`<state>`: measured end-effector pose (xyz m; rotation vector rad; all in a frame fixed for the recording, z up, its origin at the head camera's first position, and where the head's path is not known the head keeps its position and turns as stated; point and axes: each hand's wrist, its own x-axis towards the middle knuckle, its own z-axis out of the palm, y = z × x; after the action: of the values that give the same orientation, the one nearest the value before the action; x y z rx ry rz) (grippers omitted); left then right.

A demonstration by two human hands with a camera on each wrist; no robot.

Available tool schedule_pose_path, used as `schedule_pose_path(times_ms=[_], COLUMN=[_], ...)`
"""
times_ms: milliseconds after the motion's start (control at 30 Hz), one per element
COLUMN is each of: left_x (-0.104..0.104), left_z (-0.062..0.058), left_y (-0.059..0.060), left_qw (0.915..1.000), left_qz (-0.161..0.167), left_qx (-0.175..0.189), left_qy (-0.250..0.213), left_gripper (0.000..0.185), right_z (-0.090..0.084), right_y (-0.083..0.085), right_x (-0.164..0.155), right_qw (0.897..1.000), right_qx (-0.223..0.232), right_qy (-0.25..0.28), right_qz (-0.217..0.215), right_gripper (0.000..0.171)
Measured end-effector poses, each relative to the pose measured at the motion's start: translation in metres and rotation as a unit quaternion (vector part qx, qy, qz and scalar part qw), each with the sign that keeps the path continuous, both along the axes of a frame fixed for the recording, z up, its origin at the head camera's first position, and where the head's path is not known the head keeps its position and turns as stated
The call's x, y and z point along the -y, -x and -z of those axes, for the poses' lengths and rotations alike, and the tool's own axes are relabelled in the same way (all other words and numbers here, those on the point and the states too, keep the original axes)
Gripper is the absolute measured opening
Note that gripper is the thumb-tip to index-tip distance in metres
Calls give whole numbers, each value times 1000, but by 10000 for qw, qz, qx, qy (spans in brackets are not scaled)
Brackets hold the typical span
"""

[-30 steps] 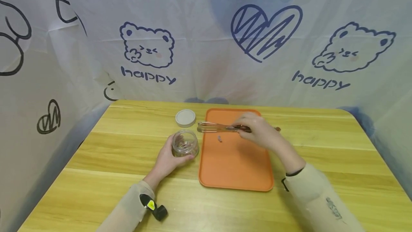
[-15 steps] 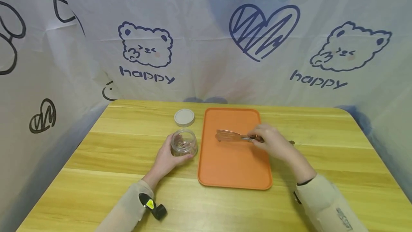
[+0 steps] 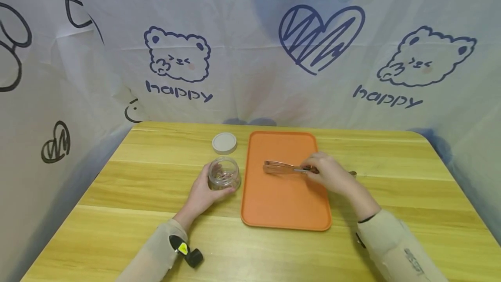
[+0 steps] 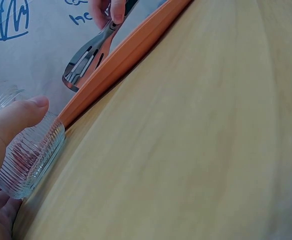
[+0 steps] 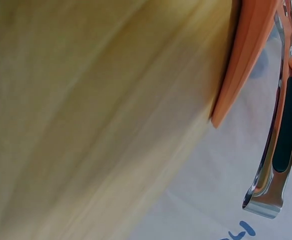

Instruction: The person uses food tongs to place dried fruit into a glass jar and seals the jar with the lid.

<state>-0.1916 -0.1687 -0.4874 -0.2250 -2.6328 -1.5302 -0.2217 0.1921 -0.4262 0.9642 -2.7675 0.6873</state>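
My left hand (image 3: 201, 193) grips a small ribbed glass jar (image 3: 223, 174) that stands on the wooden table (image 3: 156, 229) just left of an orange tray (image 3: 285, 203); brownish pieces lie inside the jar. In the left wrist view my thumb (image 4: 15, 120) lies along the jar (image 4: 30, 160). My right hand (image 3: 332, 175) holds metal tongs (image 3: 283, 168) by their handle, the tips low over the middle of the tray. The tongs (image 4: 88, 55) show beyond the tray rim (image 4: 120, 60), and their handle end (image 5: 273, 165) is in the right wrist view. Whether the tips hold anything is hidden.
A white round lid (image 3: 225, 143) lies on the table behind the jar. A printed cloth backdrop (image 3: 250, 47) walls the table at the back and both sides.
My right hand drew the tongs from beside the jar to the middle of the tray. The small piece seen on the tray a second ago no longer shows. My left hand kept still.
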Motion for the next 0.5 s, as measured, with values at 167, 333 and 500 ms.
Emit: schedule_pose_path(times_ms=[167,333,500], left_x=[0,0,0], left_z=[-1,-2,-3], left_y=[0,0,-1], left_qw=[10000,10000,10000], left_qz=[-15,-14,-13], left_qx=[30,29,55], left_qy=[32,48,32], left_gripper=[95,95,95], right_z=[1,3,3], right_y=[2,3,4], right_x=[0,-2,-2], right_qw=[10000,9999,10000], right_qx=[-47,-66,-2], right_qy=[72,102,78], right_qz=[-19,-42,-10], right_gripper=[11,10,10])
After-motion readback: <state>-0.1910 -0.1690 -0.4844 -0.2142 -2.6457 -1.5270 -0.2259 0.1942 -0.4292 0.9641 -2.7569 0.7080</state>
